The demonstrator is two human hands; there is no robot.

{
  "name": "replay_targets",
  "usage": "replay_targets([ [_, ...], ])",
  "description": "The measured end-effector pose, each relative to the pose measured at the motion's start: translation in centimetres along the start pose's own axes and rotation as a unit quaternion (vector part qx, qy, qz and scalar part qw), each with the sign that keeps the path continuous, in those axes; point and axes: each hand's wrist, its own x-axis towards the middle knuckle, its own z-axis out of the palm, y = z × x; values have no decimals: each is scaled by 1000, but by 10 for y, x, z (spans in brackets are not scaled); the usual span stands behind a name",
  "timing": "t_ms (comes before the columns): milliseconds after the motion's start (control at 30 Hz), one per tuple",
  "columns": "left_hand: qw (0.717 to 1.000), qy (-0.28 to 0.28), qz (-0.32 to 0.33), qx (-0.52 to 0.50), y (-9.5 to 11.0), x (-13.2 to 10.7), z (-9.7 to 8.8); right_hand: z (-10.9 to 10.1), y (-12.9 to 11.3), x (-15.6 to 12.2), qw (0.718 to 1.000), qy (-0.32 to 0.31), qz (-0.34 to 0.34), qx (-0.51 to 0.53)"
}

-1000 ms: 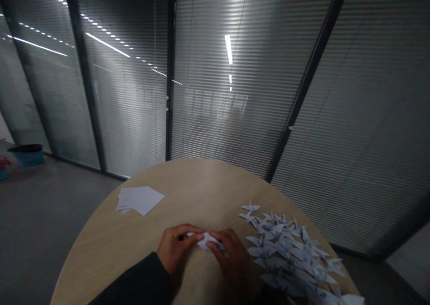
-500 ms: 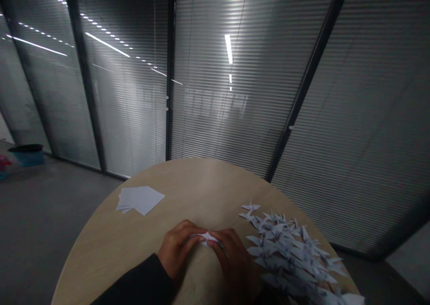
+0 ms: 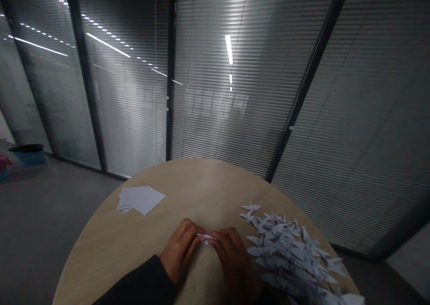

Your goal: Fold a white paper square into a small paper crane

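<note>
Between my two hands is a small folded piece of white paper [image 3: 207, 239], just above or on the near part of the round table. My left hand [image 3: 182, 247] pinches its left end between thumb and fingers. At the other end, my right hand [image 3: 231, 255] grips it the same way, thumb on the near side. Most of the paper is hidden by the fingers. Right of my right hand lies a spread of several white folded paper cranes [image 3: 289, 247].
Loose white paper sheets [image 3: 143, 198] lie overlapping on the left of the wooden table [image 3: 201, 179]. Glass partitions with blinds [image 3: 231, 117] stand behind the table's far edge. A blue bin [image 3: 29, 155] with a black rim is on the floor at far left.
The folded paper looks narrower between my fingers, with less of its white surface showing. Both hands have shifted only slightly. The sheets and cranes stay where they were.
</note>
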Motion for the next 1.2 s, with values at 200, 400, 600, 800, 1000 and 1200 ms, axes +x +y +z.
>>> replay_targets([
  [200, 1000, -15, -17, 6, 3, 0, 0, 2, 2, -1, 1000, 2, 3, -11],
  [400, 999, -19, -31, 1, 2, 0, 1, 0, 5, -2, 999, -20, -24, -27],
  [600, 999, -24, -34, 4, 8, 0, 1, -3, 3, 2, 998, -24, -43, -38],
  [800, 999, -35, -16, 18, 11, 0, 0, -6, -7, 6, 997, 33, -62, -36],
  [1000, 999, -34, -26, 7, 4, 3, -2, -2, -2, 5, 997, 16, -57, -38],
  [1200, 999, 12, -50, -11, -10, 7, -4, 0, 3, 3, 1000, -15, -17, -6],
])
